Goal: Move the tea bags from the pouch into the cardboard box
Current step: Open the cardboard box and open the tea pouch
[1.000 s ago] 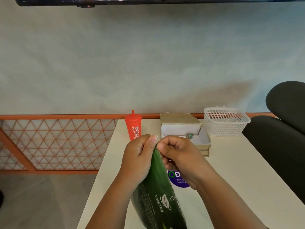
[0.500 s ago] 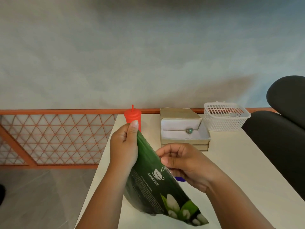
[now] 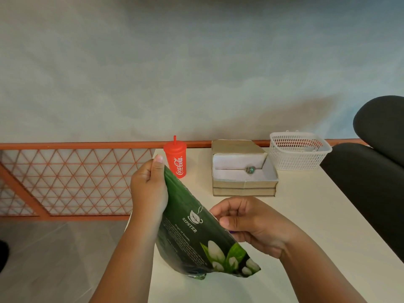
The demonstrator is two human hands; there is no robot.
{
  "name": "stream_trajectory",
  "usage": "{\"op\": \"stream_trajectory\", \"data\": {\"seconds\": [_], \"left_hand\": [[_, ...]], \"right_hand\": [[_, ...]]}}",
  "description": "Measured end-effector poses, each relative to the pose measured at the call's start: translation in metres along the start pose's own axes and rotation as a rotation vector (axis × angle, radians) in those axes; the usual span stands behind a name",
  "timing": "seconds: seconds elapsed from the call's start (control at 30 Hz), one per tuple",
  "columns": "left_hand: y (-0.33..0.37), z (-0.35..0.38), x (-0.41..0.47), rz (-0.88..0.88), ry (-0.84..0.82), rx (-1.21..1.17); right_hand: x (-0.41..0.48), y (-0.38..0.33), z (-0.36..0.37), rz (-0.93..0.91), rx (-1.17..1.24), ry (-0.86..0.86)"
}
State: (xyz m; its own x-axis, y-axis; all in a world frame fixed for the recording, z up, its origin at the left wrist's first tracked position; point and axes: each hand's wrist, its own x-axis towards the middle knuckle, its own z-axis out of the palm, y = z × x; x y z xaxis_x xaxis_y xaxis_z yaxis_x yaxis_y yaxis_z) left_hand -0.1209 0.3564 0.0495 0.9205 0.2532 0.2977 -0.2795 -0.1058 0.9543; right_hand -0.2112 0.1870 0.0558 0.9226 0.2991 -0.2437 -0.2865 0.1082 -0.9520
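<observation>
From the head camera, a pale cream table [image 3: 317, 226] runs away from the person to a grey-blue plastered wall [image 3: 196, 73]. An orange rail runs along the foot of that wall. To the left of the table, an orange railing with a triangle lattice [image 3: 65, 182] stands over a grey tiled floor [image 3: 54, 259]. A black padded chair [image 3: 376, 171] is pushed up to the table's right edge.

A dark green "Sipster" pouch [image 3: 196, 237] printed with white flowers is held tilted over the near part of the table. Its top corner points up and away, and its bottom is low by the tabletop; whether it touches cannot be told. The left hand [image 3: 148, 191] grips the pouch's upper left edge, fingers wrapped round it and the thumb lying up along the top corner. The right hand [image 3: 247, 224] has its fingers curled, with the thumb pressed on the pouch's right edge, pinching it.

Further back stands the open cardboard box [image 3: 243, 184], white-lined, with a small greenish bead [image 3: 249, 169] inside. A red Coca-Cola cup with lid and straw [image 3: 176, 159] stands to its left. A white plastic basket [image 3: 299, 154] sits just beside the box on its right.
</observation>
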Motion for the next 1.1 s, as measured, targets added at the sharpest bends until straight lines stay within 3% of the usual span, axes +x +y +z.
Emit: {"op": "stream_trajectory", "data": {"seconds": [0.67,1.1], "left_hand": [[-0.002,-0.005,0.005,-0.057,0.094,0.026],[0.005,0.002,-0.014,0.022,0.021,0.050]], "right_hand": [[-0.017,0.003,-0.016,-0.010,-0.151,-0.127],[-0.007,0.003,0.005,-0.084,-0.088,0.026]]}}
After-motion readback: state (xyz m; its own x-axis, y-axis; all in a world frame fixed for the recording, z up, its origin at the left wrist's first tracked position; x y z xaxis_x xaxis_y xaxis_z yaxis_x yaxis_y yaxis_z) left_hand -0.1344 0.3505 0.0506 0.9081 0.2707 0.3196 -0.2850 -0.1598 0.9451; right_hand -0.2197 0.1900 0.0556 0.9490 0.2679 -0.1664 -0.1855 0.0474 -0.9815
